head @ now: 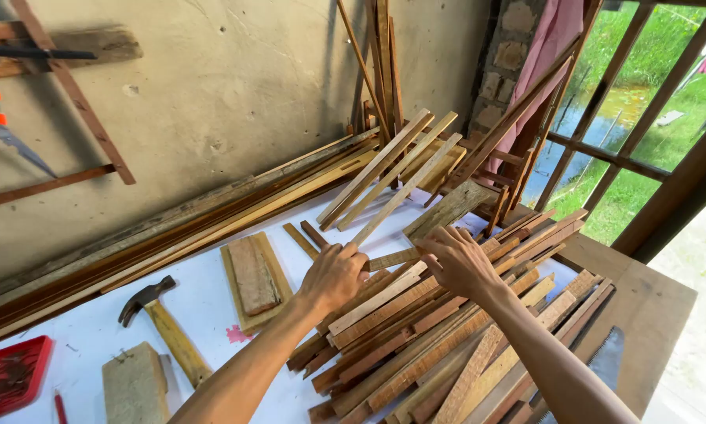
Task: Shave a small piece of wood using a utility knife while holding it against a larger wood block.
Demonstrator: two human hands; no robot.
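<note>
At the far left a red tray (7,375) is cut off by the edge, with a hammer (160,318) and a wood block (135,386) beside it on the white bench (204,302). The left hand (333,275) rests palm-down, fingers loosely curled, on the pile of wood strips (415,345), whose long axes run from lower left up to upper right. The right hand (456,259), fingers spread, presses the pile's top; what its fingertips grip is hidden. A handsaw (604,361) lies partly under the strips at right.
</note>
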